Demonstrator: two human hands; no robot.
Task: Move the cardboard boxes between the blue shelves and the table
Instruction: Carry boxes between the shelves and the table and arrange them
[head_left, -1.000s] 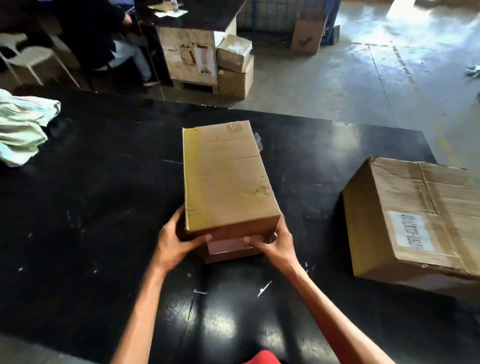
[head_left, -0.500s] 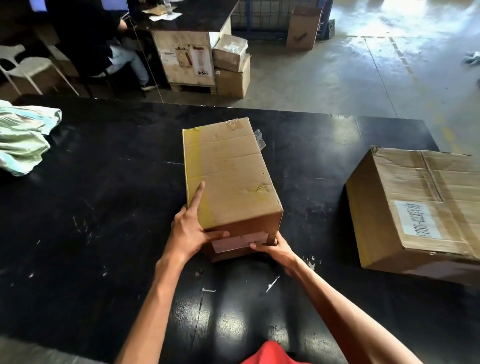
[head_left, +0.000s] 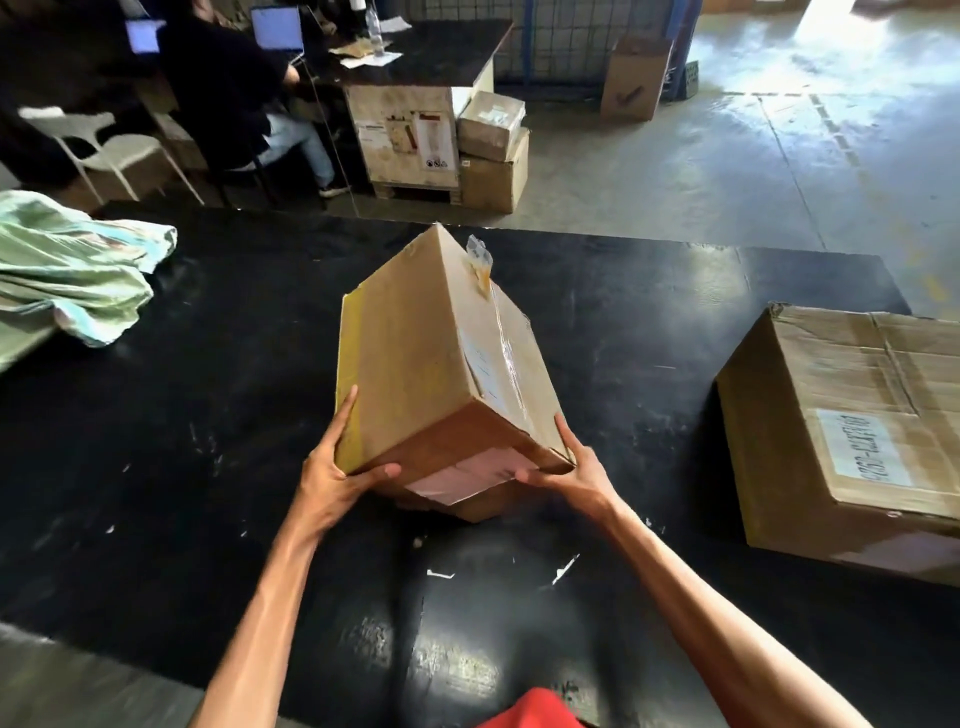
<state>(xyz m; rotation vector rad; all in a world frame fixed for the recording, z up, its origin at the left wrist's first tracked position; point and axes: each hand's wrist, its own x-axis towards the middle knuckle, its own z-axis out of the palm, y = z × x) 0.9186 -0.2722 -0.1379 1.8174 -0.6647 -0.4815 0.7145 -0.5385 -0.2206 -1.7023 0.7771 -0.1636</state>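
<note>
A long cardboard box (head_left: 415, 358) with a yellowed left edge is tilted over the middle of the black table (head_left: 208, 426), rolled to the left so its taped side faces up. My left hand (head_left: 337, 467) grips its near left corner. My right hand (head_left: 571, 467) holds the near right corner, fingers under the end face with a pale label. A larger cardboard box (head_left: 852, 431) with a white label lies flat on the table at the right.
A crumpled green cloth (head_left: 72, 275) lies at the table's left. Beyond the table stand a dark desk (head_left: 441, 57) with stacked cartons (head_left: 493, 150), a seated person (head_left: 234, 88), a white chair (head_left: 98, 140), a carton (head_left: 634, 78) by a blue-framed mesh rack, and concrete floor.
The long box lay flat on the table before; now it is lifted at my end and rolled leftward. My left hand shifted from the top face to the corner.
</note>
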